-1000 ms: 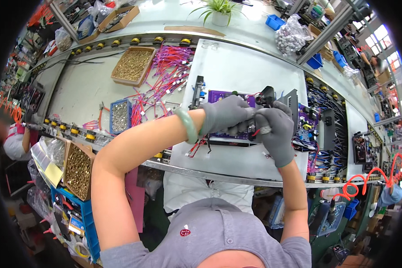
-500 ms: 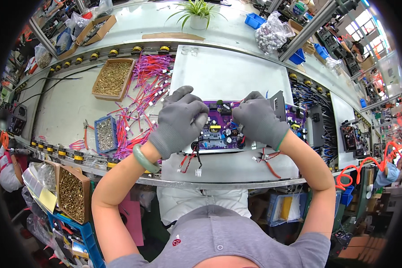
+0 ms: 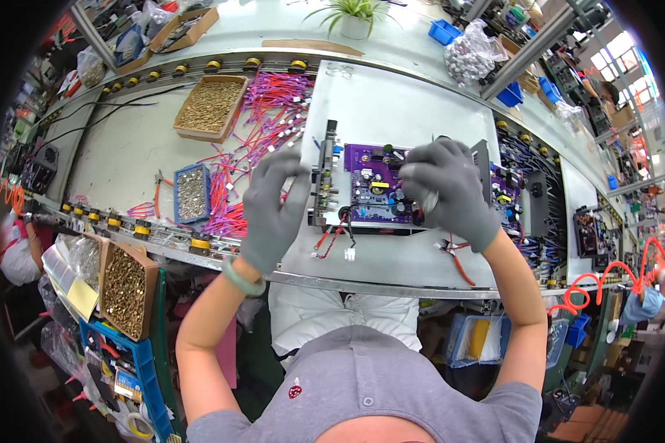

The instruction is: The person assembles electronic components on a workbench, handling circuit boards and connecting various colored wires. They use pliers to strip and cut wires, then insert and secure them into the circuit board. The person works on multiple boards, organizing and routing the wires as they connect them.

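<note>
A purple circuit board [image 3: 377, 184] with a yellow transformer, capacitors and coils lies in an open metal chassis on the bench. At its left stands a dark panel [image 3: 324, 181] of sockets and connectors. Just left of this panel is my left hand [image 3: 277, 203], gloved in grey, thumb and fingers apart with nothing seen in them. Over the board's right side, my gloved right hand [image 3: 454, 188] has its fingers curled together; something small and pale shows at the fingertips, too blurred to name. Red and black leads [image 3: 336, 235] with a white plug hang at the front edge.
Red-handled pliers [image 3: 462, 262] lie right of the chassis front. Purple-red wires [image 3: 273, 111], a cardboard box of brass parts [image 3: 210, 107] and a blue tray of silver parts [image 3: 192, 193] are at the left. Another purple-board unit [image 3: 502, 188] stands at the right.
My left hand has drawn off the board to the left, uncovering the socket panel. My right hand has lifted slightly and turned. The whole view has shifted a little.
</note>
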{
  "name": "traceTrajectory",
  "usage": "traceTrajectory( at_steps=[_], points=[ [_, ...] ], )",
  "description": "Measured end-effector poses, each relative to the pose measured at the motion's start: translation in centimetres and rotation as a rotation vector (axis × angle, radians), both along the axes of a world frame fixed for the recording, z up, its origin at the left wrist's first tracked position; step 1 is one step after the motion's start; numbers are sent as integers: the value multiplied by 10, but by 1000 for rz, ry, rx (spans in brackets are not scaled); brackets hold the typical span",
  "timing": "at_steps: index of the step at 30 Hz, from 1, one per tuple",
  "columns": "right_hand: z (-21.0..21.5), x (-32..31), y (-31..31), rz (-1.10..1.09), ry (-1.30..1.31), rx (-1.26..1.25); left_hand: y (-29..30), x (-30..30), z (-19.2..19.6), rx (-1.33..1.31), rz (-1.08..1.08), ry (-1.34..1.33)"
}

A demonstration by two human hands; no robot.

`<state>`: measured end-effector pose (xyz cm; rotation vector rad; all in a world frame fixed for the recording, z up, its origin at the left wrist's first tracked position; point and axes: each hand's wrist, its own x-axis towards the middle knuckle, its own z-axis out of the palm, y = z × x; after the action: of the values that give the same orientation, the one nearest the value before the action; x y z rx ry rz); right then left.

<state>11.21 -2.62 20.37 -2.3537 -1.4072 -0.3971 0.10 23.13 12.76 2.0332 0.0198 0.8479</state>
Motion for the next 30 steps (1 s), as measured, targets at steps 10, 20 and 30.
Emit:
traceTrajectory(
  at_steps=[10,20,30],
  points=[
    [2,-26,36,34,39,1,-54,-79,-52,-121,-257,449],
    [-79,-140,29,277,255,-79,-61,-79,-20,-988,-444,928],
    [-51,-96,19,139,337,100,-41,-101,-31,-584,-428,852]
  ],
)
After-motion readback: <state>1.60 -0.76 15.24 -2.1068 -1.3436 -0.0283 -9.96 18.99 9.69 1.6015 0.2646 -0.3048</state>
